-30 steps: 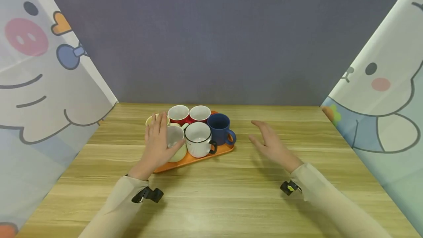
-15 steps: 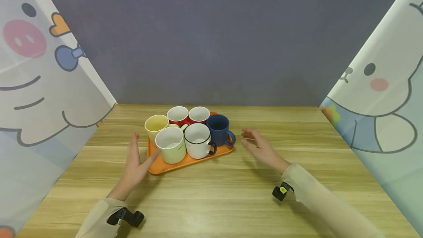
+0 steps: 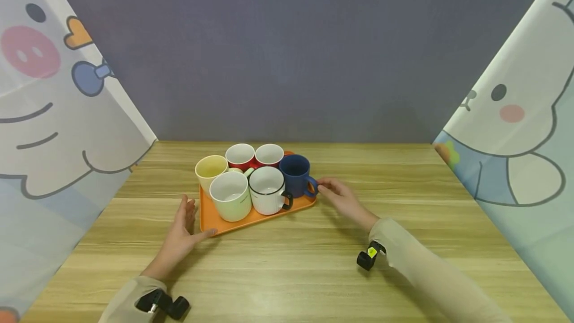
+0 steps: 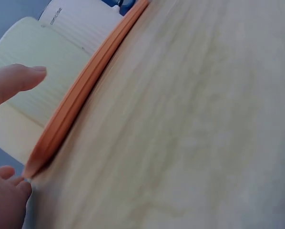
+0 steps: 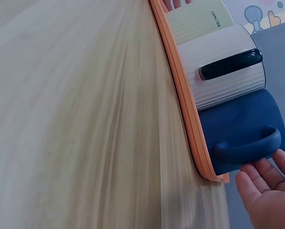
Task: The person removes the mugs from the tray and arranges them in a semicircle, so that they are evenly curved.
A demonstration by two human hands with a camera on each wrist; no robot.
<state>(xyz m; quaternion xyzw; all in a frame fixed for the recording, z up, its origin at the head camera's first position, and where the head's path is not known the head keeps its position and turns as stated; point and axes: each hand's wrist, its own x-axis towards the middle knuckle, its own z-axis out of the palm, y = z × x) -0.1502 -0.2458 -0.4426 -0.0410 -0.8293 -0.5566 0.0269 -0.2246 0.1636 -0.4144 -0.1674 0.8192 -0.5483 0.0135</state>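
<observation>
An orange tray on the wooden table carries several mugs. In front stand a pale green mug, a white ribbed mug with black rim and handle, and a blue mug. Behind them are a yellow mug and two red mugs with white insides. My left hand is at the tray's front-left corner, thumb apart from the fingers. The left wrist view shows its fingertips by that corner. My right hand reaches the blue mug's handle; in the right wrist view, fingers touch it, thumb mostly cut off.
A dark grey panel rises behind the table. Cartoon-printed cloths hang at both sides. Each wrist wears a strapped black camera, such as the right one.
My left hand has moved off the pale green mug, left and down to the tray's corner. My right hand has come leftward to the blue mug's handle. The mugs stay on the tray.
</observation>
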